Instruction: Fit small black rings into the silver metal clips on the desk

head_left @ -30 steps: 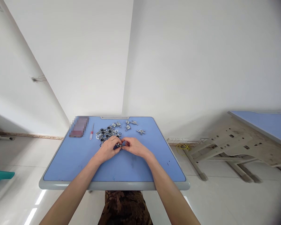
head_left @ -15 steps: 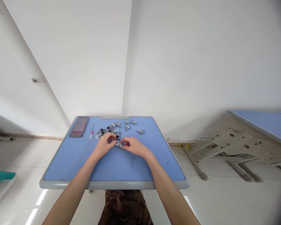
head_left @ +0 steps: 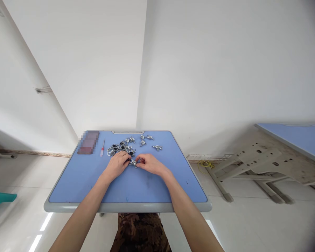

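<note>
Both my hands sit near the middle of the blue table, at the near edge of a pile of small metal parts with black rings (head_left: pixel 120 148). My left hand (head_left: pixel 117 165) and my right hand (head_left: pixel 149 164) pinch a small silver metal fitting (head_left: pixel 132 162) between their fingertips. Fingers hide part of it. Farther back lie several separate winged metal fittings (head_left: pixel 143 141). A small red-handled screwdriver (head_left: pixel 102 148) lies left of the pile, and a dark flat rectangular object (head_left: pixel 88 142) lies at the far left corner.
The blue table has a grey rim (head_left: pixel 126 207). To the right stands a second blue table (head_left: pixel 291 140) on a beige frame, with a yellow cable (head_left: pixel 204 166) on the floor beyond. A teal object (head_left: pixel 0 202) lies at far left.
Both hands have shifted slightly toward the pile, and the fitting between them now shows more clearly. The pile and loose fittings have not visibly moved.
</note>
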{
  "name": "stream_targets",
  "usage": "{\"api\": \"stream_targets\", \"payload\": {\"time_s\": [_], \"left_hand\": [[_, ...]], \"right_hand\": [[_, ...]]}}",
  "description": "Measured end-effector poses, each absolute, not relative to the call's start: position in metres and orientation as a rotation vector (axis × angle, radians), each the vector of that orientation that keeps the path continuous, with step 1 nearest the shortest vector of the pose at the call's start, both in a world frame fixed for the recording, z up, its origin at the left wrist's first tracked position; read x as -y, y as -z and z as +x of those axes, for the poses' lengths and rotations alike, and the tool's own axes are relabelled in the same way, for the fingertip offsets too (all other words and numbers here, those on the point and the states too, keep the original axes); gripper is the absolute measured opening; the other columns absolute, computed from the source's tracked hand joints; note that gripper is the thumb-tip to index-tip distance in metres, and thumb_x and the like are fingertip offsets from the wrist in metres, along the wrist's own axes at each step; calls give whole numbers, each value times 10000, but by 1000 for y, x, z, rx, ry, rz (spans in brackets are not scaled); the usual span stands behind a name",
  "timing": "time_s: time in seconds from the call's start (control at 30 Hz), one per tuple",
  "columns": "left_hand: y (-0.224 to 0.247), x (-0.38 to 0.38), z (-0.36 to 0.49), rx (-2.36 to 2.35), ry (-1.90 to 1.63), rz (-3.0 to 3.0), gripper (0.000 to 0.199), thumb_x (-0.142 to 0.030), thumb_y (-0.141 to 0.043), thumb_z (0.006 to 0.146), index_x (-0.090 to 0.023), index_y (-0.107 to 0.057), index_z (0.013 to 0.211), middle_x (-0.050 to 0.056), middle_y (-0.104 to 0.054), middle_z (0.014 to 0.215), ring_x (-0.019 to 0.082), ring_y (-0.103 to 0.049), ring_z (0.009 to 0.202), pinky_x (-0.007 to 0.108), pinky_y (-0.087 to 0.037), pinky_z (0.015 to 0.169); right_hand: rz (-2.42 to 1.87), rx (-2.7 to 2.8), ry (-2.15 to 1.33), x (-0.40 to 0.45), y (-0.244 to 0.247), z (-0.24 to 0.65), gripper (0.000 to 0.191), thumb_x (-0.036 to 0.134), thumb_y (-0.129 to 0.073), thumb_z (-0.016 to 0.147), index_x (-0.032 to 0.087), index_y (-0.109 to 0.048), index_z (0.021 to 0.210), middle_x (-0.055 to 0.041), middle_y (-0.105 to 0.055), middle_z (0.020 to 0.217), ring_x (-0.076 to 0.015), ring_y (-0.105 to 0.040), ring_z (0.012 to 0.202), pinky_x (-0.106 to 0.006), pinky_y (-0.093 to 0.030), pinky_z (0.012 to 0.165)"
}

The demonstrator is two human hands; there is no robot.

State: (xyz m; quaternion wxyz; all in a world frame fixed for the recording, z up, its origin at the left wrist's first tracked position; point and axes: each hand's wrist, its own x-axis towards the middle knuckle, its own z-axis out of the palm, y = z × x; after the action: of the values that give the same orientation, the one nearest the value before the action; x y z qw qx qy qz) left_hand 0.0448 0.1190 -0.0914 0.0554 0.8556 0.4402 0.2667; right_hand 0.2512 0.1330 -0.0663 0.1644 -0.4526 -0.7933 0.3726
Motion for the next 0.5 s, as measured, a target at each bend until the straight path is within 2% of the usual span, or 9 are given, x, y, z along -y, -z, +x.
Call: {"api": "stream_targets", "payload": {"time_s": [0.3, 0.5], "left_hand": [[93, -118, 45, -1330, -792, 2628, 212, -123, -509, 871, -197, -631, 1028, 68, -629, 1023, 211, -584, 962, 345, -490, 834], [92, -116, 46, -1312, -826, 2641, 253, -119, -474, 882, -208, -645, 1047, 64, -640, 1004, 196, -588, 945, 338, -498, 829]], "right_hand": [[-1298, 2247, -1085, -133, 67, 251, 145, 247, -582, 778, 193, -634, 903, 43, -523, 628, -106, -459, 573, -225, -338, 542], [-1291, 2246, -1098, -133, 65, 252, 152, 254, -587, 774, 197, -637, 906, 40, -521, 625, -111, -460, 578, -232, -348, 557]]}}
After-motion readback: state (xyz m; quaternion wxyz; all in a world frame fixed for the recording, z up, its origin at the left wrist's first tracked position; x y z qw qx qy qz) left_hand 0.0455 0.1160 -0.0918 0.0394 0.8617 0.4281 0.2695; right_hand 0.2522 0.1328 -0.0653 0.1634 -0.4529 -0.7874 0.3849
